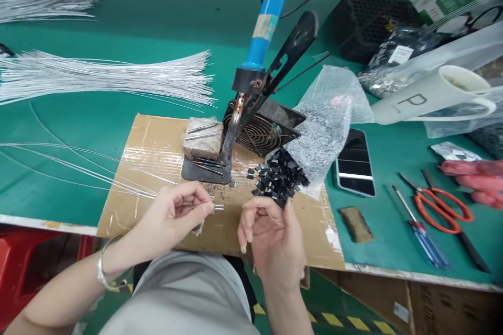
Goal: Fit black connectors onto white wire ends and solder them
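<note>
My left hand [175, 214] pinches the ends of a few thin silver wires [78, 167] that trail off to the left across the cardboard sheet [157, 141]. My right hand [271, 238] is curled beside it, holding a fine wire strand between thumb and fingers, just below a pile of small black parts [280, 177]. A blue-handled soldering iron [267, 26] leans in its metal stand, tip down beside a grey block [202, 140], right behind both hands.
Bundles of silver wire [98, 76] lie at the left. A bubble-wrap bag [330, 115] spills the black parts. To the right are a phone [353, 163], a screwdriver [422, 230], orange scissors [440, 207], a white cup [432, 95] and bagged parts.
</note>
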Action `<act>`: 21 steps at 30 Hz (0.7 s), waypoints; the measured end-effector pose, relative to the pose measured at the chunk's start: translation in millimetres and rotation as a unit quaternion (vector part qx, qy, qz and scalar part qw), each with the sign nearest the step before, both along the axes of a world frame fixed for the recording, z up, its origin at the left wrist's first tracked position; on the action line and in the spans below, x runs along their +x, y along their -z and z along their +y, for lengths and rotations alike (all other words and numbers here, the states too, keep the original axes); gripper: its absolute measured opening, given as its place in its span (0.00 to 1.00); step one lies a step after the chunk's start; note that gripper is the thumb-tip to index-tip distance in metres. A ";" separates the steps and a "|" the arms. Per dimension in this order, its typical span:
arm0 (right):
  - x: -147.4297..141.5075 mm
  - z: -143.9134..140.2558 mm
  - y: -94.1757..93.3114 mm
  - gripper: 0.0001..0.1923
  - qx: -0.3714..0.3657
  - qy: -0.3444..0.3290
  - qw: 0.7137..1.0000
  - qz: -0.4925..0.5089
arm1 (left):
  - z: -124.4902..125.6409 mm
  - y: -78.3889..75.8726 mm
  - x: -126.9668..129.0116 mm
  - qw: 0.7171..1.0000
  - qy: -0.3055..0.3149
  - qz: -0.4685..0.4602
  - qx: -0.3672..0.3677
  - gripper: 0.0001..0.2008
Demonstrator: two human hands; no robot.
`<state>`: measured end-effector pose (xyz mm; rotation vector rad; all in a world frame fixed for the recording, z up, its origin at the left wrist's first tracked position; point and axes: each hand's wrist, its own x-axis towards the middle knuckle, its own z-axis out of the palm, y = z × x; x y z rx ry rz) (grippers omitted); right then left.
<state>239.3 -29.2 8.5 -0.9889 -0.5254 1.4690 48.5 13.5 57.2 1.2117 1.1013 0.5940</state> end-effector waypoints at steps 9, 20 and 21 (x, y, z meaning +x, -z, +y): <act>-18.4 -4.8 0.9 0.08 0.083 -0.011 0.972 -0.220 | 0.9 3.0 4.9 1.000 -0.024 -0.013 0.008 0.09; -23.2 -3.2 2.3 0.05 0.036 -0.041 0.994 -0.090 | -2.5 1.4 8.9 0.999 -0.040 -0.008 0.032 0.09; -23.7 -3.5 2.1 0.04 0.031 -0.041 0.995 -0.081 | -3.1 1.2 9.2 0.999 -0.041 -0.006 0.035 0.09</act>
